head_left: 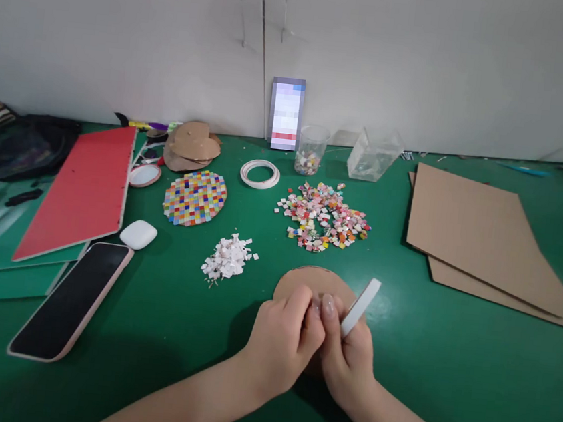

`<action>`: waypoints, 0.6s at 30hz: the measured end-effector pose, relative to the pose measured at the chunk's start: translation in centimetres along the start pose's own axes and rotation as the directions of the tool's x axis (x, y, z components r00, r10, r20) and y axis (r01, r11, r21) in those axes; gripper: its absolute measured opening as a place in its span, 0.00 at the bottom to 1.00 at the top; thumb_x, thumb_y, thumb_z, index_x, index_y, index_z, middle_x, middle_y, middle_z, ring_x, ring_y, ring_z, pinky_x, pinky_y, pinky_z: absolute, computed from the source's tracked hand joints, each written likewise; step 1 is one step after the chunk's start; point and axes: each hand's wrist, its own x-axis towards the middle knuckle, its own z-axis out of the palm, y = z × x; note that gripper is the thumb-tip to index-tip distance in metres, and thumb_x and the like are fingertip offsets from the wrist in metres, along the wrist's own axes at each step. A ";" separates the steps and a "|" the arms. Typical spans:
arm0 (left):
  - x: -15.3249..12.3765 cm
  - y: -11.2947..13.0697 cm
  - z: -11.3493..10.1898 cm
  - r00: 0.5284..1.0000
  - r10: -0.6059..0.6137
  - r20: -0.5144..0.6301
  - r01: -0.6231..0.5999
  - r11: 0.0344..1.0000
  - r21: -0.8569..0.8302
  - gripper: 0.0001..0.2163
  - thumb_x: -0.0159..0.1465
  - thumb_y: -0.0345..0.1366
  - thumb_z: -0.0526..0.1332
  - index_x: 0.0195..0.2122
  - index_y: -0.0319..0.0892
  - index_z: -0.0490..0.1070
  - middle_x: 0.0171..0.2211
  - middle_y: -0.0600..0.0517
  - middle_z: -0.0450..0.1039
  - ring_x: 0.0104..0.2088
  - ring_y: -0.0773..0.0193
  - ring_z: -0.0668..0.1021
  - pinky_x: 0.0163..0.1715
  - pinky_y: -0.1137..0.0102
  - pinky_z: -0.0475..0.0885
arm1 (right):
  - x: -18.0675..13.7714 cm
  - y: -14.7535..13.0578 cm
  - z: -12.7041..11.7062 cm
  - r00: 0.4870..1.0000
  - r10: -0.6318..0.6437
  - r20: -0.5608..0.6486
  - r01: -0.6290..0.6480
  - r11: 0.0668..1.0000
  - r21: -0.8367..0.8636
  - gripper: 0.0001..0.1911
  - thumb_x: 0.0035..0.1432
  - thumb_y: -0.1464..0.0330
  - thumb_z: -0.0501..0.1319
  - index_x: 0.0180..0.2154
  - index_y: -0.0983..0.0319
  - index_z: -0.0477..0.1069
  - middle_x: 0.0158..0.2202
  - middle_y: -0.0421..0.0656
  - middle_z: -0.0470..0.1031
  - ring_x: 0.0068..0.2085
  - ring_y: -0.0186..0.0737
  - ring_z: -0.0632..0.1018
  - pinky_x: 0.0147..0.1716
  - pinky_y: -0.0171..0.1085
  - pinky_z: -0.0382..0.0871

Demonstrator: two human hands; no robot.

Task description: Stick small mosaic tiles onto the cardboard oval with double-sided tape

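Observation:
My two hands meet over a round cardboard disc (312, 278) near the front of the table. Out of my right hand (351, 349) a short, flat white strip (360, 308) sticks up to the right; the fingers are closed on it. My left hand (280, 345) is closed in a pinch, its fingertips against the right thumb. Whatever is between those fingertips is too small or hidden to make out. Behind the disc lies a loose heap of small coloured mosaic tiles (324, 217). A pile of small white pieces (229, 259) sits to the left of the disc.
A mosaic-covered disc (195, 198), a white tape roll (260, 174), a plastic cup (310, 153) and a clear box (371, 160) stand farther back. Cardboard sheets (466, 224) lie right. Left are a phone (70, 303), a white case (139, 234) and a red board (85, 190).

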 end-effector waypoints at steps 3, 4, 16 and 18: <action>-0.1 -0.1 0.0 1.000 -0.010 0.025 0.011 1.000 -0.023 0.10 0.65 0.35 0.43 0.25 0.44 0.49 0.19 0.56 0.59 0.19 0.68 0.65 0.20 0.73 0.58 | 0.0 0.3 -0.1 1.000 -0.029 0.001 0.029 0.999 -0.044 0.16 0.65 0.67 0.47 0.23 0.60 0.56 0.19 0.35 0.59 0.21 0.31 0.62 0.21 0.33 0.56; -0.2 -0.2 0.1 0.999 -0.018 0.032 0.019 0.999 -0.032 0.11 0.65 0.35 0.42 0.25 0.44 0.49 0.19 0.56 0.58 0.19 0.68 0.64 0.20 0.73 0.58 | 0.0 0.3 -0.1 0.999 -0.032 -0.006 0.032 0.998 -0.056 0.16 0.65 0.67 0.47 0.23 0.60 0.56 0.20 0.36 0.59 0.21 0.31 0.62 0.21 0.33 0.56; -0.5 0.2 0.6 0.997 -0.072 0.036 0.075 0.991 -0.110 0.11 0.67 0.37 0.43 0.27 0.44 0.53 0.22 0.56 0.62 0.21 0.67 0.68 0.22 0.73 0.60 | 0.5 -0.8 0.0 0.998 -0.031 -0.061 0.030 0.999 -0.014 0.17 0.65 0.69 0.47 0.23 0.60 0.58 0.19 0.35 0.59 0.20 0.30 0.62 0.20 0.30 0.57; -0.4 0.3 0.5 0.997 -0.064 0.032 0.067 0.995 -0.074 0.11 0.67 0.36 0.42 0.27 0.44 0.52 0.21 0.56 0.61 0.20 0.67 0.68 0.21 0.73 0.59 | 0.4 -0.7 0.0 0.998 -0.032 -0.056 0.031 0.999 -0.024 0.17 0.65 0.69 0.47 0.23 0.60 0.57 0.19 0.35 0.59 0.20 0.30 0.62 0.19 0.30 0.57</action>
